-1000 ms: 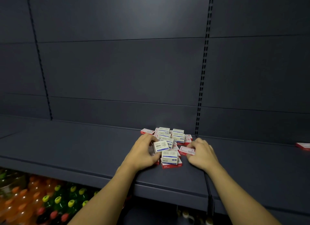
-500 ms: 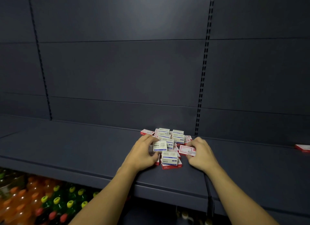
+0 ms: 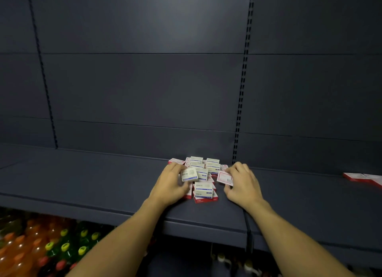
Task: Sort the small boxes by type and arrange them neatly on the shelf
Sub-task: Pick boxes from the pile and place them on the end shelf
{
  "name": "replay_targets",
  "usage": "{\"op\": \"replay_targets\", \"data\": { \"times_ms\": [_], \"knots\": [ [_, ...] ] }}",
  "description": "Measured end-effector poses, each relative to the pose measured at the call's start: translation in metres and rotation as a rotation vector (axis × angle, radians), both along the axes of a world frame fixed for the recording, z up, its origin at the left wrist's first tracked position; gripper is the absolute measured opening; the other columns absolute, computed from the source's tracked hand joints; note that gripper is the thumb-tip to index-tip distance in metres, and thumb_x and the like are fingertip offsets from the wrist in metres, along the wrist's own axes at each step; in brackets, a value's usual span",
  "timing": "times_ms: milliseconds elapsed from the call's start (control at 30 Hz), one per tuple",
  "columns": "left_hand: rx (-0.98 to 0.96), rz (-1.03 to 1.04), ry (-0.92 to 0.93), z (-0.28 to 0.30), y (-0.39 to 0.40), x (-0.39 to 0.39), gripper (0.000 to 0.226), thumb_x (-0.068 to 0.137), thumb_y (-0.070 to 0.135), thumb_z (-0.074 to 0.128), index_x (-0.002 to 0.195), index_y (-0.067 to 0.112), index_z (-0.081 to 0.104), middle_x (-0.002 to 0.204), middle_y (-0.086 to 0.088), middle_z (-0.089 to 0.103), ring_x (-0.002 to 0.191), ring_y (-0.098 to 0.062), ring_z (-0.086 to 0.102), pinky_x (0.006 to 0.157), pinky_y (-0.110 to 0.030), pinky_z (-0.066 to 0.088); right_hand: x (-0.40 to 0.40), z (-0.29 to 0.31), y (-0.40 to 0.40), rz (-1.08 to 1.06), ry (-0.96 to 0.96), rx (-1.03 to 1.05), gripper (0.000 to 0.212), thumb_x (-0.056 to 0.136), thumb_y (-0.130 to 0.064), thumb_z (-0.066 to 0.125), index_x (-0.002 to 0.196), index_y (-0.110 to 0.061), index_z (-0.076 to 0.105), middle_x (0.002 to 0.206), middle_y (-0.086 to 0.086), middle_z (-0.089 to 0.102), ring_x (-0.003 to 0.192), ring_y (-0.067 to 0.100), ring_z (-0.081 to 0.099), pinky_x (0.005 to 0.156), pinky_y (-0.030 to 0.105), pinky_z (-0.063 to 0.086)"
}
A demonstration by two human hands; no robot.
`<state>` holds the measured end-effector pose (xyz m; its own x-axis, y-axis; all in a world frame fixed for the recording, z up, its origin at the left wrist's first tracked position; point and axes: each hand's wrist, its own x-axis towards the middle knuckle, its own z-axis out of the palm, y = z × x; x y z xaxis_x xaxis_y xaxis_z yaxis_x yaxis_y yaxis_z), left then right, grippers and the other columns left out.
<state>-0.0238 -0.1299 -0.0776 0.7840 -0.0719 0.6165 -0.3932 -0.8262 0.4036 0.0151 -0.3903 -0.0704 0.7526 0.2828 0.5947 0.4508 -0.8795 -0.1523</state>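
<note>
A loose pile of small boxes (image 3: 203, 174) lies in the middle of the dark blue shelf (image 3: 93, 181). It mixes white boxes with blue print and flat red-and-white boxes. My left hand (image 3: 169, 185) is at the pile's left side, its fingers closed on a white box with blue print (image 3: 189, 174) that it holds tilted. On the pile's right side my right hand (image 3: 240, 183) pinches a flat red-and-white box (image 3: 224, 177). A short stack of white boxes on a red one (image 3: 203, 192) sits between my hands, nearest me.
More red-and-white flat boxes (image 3: 363, 178) lie on the shelf at the far right. Bottles with orange, yellow and red caps (image 3: 41, 247) fill the level below on the left. The shelf's back wall has slotted uprights (image 3: 240, 103).
My left hand has drawn the white box slightly left and tilted it. My right hand has kept its grip on the red-and-white box, hardly moving.
</note>
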Motion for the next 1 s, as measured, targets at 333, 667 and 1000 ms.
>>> {"op": "replay_targets", "data": {
  "times_ms": [333,667,1000],
  "knots": [
    [0.115,-0.094,-0.066,0.065,-0.017,0.011,0.033,0.078,0.024,0.072,0.11,0.019,0.063,0.101,0.01,0.055,0.094,-0.01,0.053,0.084,-0.025,0.045,-0.031,0.035,-0.055,-0.142,-0.069,0.018,0.034,0.073,-0.028,0.067,0.107,-0.02,0.066,0.103,-0.005,0.053,0.098,0.02,0.051,0.085,0.033,0.048],
    [0.218,-0.262,-0.038,0.069,-0.124,0.013,0.034,0.071,0.026,0.073,0.102,0.019,0.062,0.097,0.007,0.057,0.091,-0.013,0.053,0.079,-0.027,0.045,-0.075,0.048,-0.152,-0.298,-0.057,-0.022,0.033,0.074,-0.03,0.067,0.107,-0.022,0.066,0.102,-0.007,0.052,0.097,0.018,0.049,0.085,0.029,0.044],
    [0.259,-0.327,0.008,0.077,-0.261,0.0,0.036,0.073,0.028,0.072,0.106,0.018,0.06,0.101,0.004,0.058,0.093,-0.015,0.056,0.08,-0.03,0.049,-0.118,0.056,-0.279,-0.372,-0.023,-0.049,0.036,0.073,-0.028,0.069,0.108,-0.02,0.067,0.103,-0.004,0.055,0.1,0.02,0.052,0.091,0.034,0.045]
  ]
}}
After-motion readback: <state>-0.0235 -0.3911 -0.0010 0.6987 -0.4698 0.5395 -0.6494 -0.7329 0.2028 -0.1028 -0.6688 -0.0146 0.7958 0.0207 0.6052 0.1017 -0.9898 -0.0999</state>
